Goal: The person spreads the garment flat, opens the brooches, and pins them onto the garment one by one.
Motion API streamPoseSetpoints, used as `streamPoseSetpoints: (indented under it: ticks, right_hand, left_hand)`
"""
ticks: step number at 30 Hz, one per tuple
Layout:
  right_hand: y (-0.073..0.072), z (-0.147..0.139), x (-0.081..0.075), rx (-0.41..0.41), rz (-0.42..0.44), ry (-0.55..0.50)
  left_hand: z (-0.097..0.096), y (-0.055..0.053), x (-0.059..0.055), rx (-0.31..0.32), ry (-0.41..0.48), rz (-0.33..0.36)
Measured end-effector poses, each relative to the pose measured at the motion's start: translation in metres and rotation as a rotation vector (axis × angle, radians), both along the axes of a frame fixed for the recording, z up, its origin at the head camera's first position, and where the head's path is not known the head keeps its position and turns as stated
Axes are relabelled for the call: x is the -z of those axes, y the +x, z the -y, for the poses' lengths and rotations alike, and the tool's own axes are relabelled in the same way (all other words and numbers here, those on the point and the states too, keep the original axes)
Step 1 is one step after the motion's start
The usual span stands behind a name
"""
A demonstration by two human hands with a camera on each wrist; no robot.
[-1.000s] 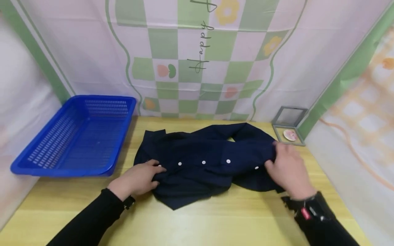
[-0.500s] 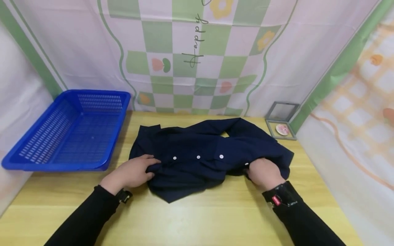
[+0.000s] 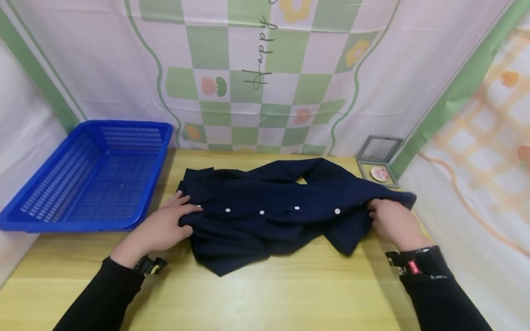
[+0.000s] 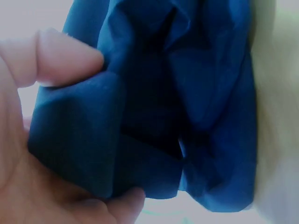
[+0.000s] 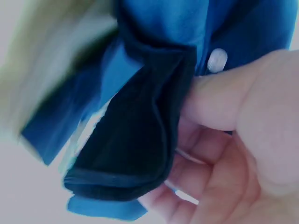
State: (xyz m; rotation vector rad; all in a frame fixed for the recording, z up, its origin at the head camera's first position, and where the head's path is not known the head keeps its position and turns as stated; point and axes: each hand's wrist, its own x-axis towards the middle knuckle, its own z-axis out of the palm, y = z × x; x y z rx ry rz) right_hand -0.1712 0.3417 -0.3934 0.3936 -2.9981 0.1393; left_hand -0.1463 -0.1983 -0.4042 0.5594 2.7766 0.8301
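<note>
Framing the near edge, 2 black sleeves (image 3: pixel 101 294), w/ a black strap (image 3: pixel 149 265) on the L wrist & a black wristband (image 3: pixel 434 262) w/ a red tag on the R. Up to the hands! L hand (image 3: pixel 165 225) has a pinch on the shirt's L end: its wrist cam shows thumb on one side, fingers on the other, a fold of cloth caught btwn. R hand (image 3: pixel 395 223) grips too, way over at the R end; its cam gives us thumb vs. curled fingers, dark cloth clamped in there, a white button (image 5: pixel 217 60) just beside the thumb.

And the star: a navy button-up shirt (image 3: pixel 256 197), lying lengthwise across the wooden table (image 3: pixel 265 299), right btwn both hands. Button row runs L to R, one pointed corner aims at the near edge, a bent shirt sleeve (image 3: pixel 331 170) sits on the far side w/ a small gap showing tabletop.

Off L, a blue plastic basket (image 3: pixel 83 226), slotted walls, nr the shirt. Back R corner: grey hinged frame (image 3: pixel 380 149) w/ a round pinkish disc (image 3: pixel 379 174) in its lower panel. Behind it all, a green-&-white checked curtain (image 3: pixel 290 46), "Happy" printed sideways; far R, orange-checked cloth (image 3: pixel 476 138).
</note>
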Motion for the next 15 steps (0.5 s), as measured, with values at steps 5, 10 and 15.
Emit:
streamPoseSetpoints:
  ticks: [5, 10, 15]
  right_hand:
    - [0.003, -0.019, 0.000, 0.062, -0.090, 0.031]
    - [0.022, 0.005, 0.013, 0.035, -0.008, 0.013]
    - [0.037, 0.039, 0.025, -0.001, 0.282, -0.035]
  left_hand:
    - [-0.001, 0.001, 0.000, -0.067, -0.065, -0.027]
    - [-0.006, 0.008, 0.001, -0.012, -0.208, 0.015]
    - [-0.017, 0.008, 0.002, -0.002, -0.247, -0.007]
